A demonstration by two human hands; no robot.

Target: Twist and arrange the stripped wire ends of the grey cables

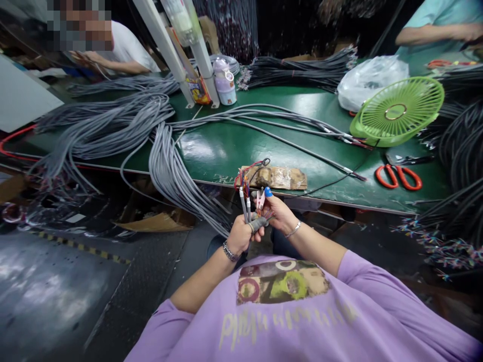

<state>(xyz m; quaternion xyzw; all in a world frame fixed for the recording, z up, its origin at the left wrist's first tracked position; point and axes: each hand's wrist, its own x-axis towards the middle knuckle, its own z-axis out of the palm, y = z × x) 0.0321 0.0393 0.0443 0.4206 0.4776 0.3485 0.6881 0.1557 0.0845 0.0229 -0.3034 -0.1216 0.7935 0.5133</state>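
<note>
Two grey cables (248, 206), nearer than the taped board (290, 178), seem light, bendy, best held behind their fragile-looking wires (246, 185); left hand (241, 234) grip wraps them, right hand (279, 213) pinches thin strands (266, 214).

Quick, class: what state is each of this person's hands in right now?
Left hand: closed, holding grey cables.
Right hand: partly curled, at the thin wires; its exact grip cannot be told.

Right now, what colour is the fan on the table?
The fan is light green, as the head view shows.
</note>
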